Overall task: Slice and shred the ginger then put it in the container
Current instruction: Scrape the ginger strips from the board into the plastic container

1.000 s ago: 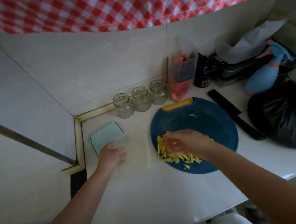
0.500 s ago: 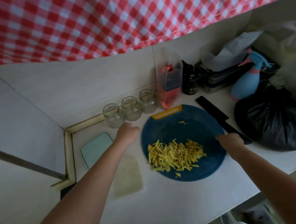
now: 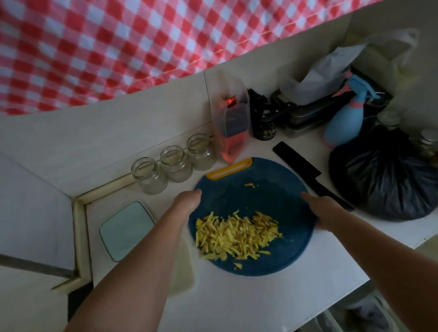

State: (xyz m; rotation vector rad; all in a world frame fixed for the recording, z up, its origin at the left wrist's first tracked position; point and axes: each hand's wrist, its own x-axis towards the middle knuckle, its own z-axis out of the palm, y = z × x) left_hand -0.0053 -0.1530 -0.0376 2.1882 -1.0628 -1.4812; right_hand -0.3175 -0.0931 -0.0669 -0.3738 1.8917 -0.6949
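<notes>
The white surface (image 3: 254,310) carries a round blue cutting board (image 3: 270,206), with the shredded ginger (image 3: 236,234) heaped on its near half. The translucent container (image 3: 182,275) sits just left of the board, mostly hidden by the forearm. The left hand (image 3: 187,200) grips the board's left rim and the right hand (image 3: 322,210) grips its right rim.

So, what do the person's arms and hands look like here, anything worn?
Nothing worn shows: no sleeves, gloves, watch or bracelet at the left hand or right hand, and both arms are bare to the frame edge. The fingers are mostly hidden, so rings cannot be judged.
</notes>
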